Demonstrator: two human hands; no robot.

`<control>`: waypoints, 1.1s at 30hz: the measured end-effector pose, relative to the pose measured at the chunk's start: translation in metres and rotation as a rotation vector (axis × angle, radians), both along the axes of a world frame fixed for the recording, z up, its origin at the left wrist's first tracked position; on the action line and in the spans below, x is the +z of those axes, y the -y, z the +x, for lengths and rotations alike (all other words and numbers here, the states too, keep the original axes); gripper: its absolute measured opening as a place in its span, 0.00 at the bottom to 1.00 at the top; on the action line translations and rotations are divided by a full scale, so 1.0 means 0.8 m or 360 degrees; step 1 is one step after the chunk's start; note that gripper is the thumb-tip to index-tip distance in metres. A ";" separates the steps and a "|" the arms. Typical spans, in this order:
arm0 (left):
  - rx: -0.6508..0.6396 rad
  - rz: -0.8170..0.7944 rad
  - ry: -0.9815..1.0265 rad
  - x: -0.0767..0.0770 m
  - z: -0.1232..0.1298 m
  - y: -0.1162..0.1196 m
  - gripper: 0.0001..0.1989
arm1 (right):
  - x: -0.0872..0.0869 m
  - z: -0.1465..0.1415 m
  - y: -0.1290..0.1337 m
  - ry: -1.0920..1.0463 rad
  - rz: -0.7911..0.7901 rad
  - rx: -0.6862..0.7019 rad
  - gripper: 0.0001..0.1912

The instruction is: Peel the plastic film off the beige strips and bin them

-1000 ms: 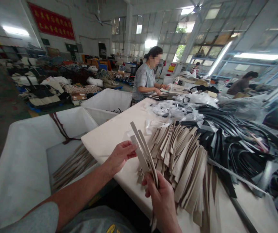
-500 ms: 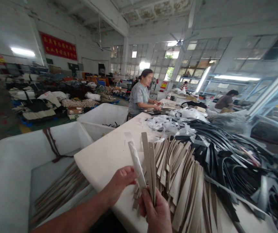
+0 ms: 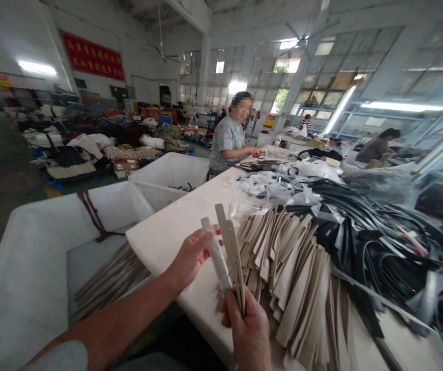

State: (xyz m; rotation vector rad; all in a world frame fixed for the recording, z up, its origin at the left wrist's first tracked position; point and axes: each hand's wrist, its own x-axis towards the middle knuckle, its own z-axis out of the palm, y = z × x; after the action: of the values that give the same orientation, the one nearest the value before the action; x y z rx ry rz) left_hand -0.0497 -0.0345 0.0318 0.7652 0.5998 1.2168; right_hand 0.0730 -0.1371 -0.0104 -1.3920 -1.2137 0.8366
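- The fingers of my right hand (image 3: 248, 324) are closed round the lower part of a small bundle, thumb laid across the front: a pale strip (image 3: 217, 257) and two beige strips (image 3: 232, 246).
- The fingers of my left hand (image 3: 190, 257) are partly curled at the upper half of the pale strip, thumb at its left edge, fingertips showing past its right edge; whether they pinch it I cannot tell.
- The pale strip points up and away from me, its long axis leaning to the left, top end free above my left thumb.
- The beige strips run nearly the same way just to its right, one tip reaching higher than the other, and a narrow gap opens between them and the pale one.
- All of them rise out of my right grip, over the table (image 3: 171, 221).
- Just beyond my right hand lies a pile of beige strips (image 3: 289, 273), spread side by side, with black strips (image 3: 376, 247) past it.
- On my left stands a white bin (image 3: 32, 252).
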 end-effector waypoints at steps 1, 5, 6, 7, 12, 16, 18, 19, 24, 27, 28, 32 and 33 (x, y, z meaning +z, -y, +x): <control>0.0067 -0.0016 0.0014 0.003 -0.001 -0.006 0.21 | 0.000 -0.001 0.001 0.0006 -0.0012 0.0002 0.19; -0.0082 -0.0248 -0.0050 -0.009 0.008 0.015 0.19 | 0.005 -0.005 -0.004 -0.0095 -0.0048 -0.0041 0.17; -0.0157 -0.0281 -0.0062 -0.013 0.010 0.024 0.19 | 0.005 -0.005 -0.005 -0.0130 -0.0055 -0.0040 0.17; -0.0211 -0.0287 -0.0072 -0.016 0.011 0.029 0.20 | 0.005 -0.006 -0.006 -0.0151 -0.0060 -0.0033 0.17; 0.0107 -0.0024 0.0075 0.008 -0.005 -0.005 0.23 | -0.004 -0.005 -0.004 -0.0089 -0.0059 -0.0007 0.16; 0.0156 -0.0138 0.0024 0.016 -0.008 -0.015 0.21 | -0.006 -0.005 -0.005 -0.0080 -0.0046 0.0006 0.16; 0.0072 -0.0260 -0.0016 0.005 -0.004 0.004 0.21 | -0.003 -0.006 -0.007 -0.0077 -0.0043 0.0000 0.16; 0.0033 -0.0298 -0.0026 -0.002 -0.002 0.015 0.21 | -0.001 -0.006 -0.008 -0.0072 -0.0043 0.0000 0.15; -0.0018 -0.0230 0.0014 -0.007 -0.007 0.027 0.19 | 0.002 -0.011 -0.007 -0.0054 -0.0071 -0.0003 0.14; 0.0075 -0.0145 0.0127 0.007 -0.015 0.008 0.21 | 0.002 -0.015 -0.006 -0.0036 -0.0100 0.0005 0.14; 0.0094 -0.0147 0.0138 0.009 -0.016 0.004 0.20 | 0.003 -0.017 -0.006 -0.0029 -0.0106 0.0017 0.15; -0.0063 -0.0211 0.0043 -0.003 -0.012 0.021 0.19 | 0.005 -0.024 -0.009 -0.0039 -0.0123 0.0066 0.15; -0.0107 -0.0203 0.0020 -0.009 -0.011 0.030 0.19 | 0.005 -0.026 -0.009 -0.0057 -0.0133 0.0080 0.16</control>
State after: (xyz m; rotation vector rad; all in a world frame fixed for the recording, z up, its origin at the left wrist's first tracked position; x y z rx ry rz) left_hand -0.0585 -0.0585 0.0243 0.6646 0.6303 1.1100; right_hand 0.0520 -0.1296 -0.0065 -1.4129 -1.2023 0.9530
